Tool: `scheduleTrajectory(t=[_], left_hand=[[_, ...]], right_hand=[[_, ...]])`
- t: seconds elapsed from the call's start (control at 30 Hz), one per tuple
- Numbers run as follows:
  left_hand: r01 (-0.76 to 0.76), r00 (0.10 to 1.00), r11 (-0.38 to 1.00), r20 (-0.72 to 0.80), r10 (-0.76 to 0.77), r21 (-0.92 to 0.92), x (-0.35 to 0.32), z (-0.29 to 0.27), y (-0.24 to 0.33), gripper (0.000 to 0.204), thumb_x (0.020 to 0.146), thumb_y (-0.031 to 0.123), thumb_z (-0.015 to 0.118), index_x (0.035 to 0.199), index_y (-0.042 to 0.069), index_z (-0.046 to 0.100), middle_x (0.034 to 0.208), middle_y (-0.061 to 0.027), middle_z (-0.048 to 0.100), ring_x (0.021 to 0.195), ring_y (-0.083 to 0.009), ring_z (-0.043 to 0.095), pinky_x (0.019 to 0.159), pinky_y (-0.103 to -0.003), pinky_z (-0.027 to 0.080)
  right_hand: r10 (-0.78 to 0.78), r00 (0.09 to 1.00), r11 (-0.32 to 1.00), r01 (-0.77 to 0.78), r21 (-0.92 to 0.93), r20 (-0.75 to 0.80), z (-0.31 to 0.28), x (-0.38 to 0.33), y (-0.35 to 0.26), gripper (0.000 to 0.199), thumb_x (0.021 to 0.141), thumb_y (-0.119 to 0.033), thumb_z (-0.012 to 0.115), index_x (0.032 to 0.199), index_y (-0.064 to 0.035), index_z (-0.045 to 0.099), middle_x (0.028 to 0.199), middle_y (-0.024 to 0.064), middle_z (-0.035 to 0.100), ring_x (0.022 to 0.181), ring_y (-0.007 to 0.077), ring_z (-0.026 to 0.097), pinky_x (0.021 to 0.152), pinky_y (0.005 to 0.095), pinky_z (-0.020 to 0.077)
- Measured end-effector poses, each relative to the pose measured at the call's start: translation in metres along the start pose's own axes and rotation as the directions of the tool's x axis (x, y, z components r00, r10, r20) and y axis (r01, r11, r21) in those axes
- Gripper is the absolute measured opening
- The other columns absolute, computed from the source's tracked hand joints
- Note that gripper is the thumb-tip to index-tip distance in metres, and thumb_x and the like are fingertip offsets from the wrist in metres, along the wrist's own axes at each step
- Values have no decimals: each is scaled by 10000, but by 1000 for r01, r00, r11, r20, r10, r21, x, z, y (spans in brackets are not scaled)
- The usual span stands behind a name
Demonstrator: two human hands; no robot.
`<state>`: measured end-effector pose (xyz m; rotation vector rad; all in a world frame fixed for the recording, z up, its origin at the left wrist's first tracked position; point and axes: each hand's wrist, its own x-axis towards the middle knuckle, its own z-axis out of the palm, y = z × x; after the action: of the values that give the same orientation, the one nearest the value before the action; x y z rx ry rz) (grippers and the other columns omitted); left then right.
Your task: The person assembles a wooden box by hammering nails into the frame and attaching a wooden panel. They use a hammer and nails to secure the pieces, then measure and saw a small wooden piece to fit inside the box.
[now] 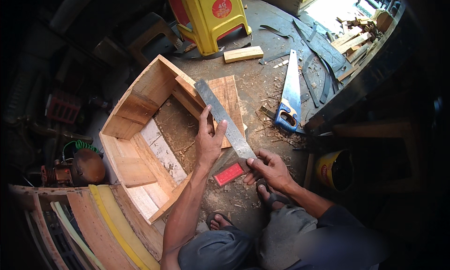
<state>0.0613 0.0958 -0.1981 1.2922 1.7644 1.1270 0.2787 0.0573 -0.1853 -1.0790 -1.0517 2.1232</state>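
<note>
A metal try square with a long steel blade (220, 114) and a red stock (229, 174) lies across a wooden board (231, 97) on the floor. My left hand (209, 139) presses flat on the blade, fingers spread. At the blade's near end my right hand (268, 168) pinches the square by the red stock. The board rests against the corner of an open wooden box frame (140, 129). My sandalled feet (269, 195) stand just below the square.
A hand saw with a blue handle (289, 94) lies to the right among wood shavings. A yellow plastic stool (208, 14) and a short wood block (243, 54) stand beyond. Offcuts pile at the upper right, a yellow bucket (333, 169) at right, planks (103, 228) at lower left.
</note>
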Motion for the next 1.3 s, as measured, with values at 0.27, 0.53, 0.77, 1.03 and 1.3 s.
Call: scheduleTrajectory(t=[0.27,0.53,0.77,1.03,1.3], left_hand=[[-8,1000,987,-7,7,-164,-2,4,-7,620,1055,265,640,1579,93,358,692,58,435,674,-51,394,627,-230,328],[15,1000,965,6,-14,-260,-2,8,1,615,1062,236,626,1581,93,328,757,19,549,741,-50,457,696,-229,360],[36,999,976,10,-34,-213,-3,3,0,618,1055,260,640,1574,98,348,728,31,524,719,-50,442,698,-234,357],[19,999,966,34,-11,-259,0,4,-5,661,1042,279,655,1580,70,332,757,-21,591,706,-79,533,635,-272,426],[105,993,984,73,-95,-143,-1,-3,-8,680,1033,274,670,1590,93,326,769,18,578,716,-40,505,668,-232,416]], right_hand=[[16,991,939,-61,-340,-133,-44,-30,44,359,1072,-346,550,1219,-37,660,907,123,739,767,205,738,672,366,583],[-141,917,496,-262,-828,-374,-131,-87,142,232,988,-209,595,1054,-5,683,888,255,718,878,437,711,762,500,569],[-603,751,190,-193,-963,-269,-170,-20,156,199,929,-88,581,1105,-35,658,1028,215,646,771,455,665,708,523,555],[-439,890,-179,-223,-958,-125,-227,35,125,92,841,-74,607,933,-79,609,979,144,587,848,332,684,656,475,567],[-472,879,-346,-257,-902,-69,-204,32,123,187,878,-121,606,1055,-69,632,1058,102,574,998,270,630,665,422,582]])
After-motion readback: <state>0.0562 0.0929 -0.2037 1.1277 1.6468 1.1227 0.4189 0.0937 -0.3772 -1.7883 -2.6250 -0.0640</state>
